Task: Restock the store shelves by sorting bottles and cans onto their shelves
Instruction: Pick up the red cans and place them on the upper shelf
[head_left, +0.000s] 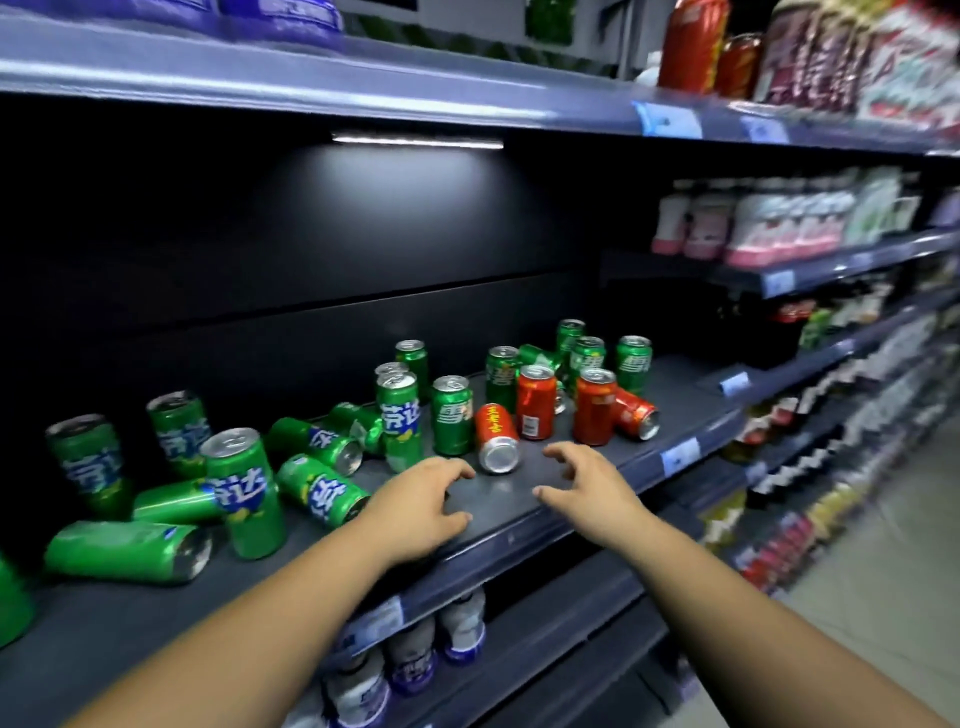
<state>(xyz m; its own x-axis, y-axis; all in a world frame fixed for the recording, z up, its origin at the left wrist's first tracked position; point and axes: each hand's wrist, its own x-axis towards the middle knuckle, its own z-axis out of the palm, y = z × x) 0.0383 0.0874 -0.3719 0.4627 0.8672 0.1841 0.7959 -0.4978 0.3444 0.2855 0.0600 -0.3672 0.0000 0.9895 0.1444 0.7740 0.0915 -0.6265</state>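
A dark shelf holds several green cans and a few red cans, some upright and some tipped over. A red can lies on its side near the front edge, its silver end facing me. My left hand hovers just left of that can with fingers spread and empty. My right hand is just right of it, fingers curled apart, holding nothing. Two red cans stand upright behind, with another red can lying beside them. A tall green can stands at the left.
Green cans lie toppled at the left of the shelf. White bottles stand on the shelf below. The top shelf holds red bottles. Stocked shelves of pink-capped bottles run along the right, with the aisle floor beyond.
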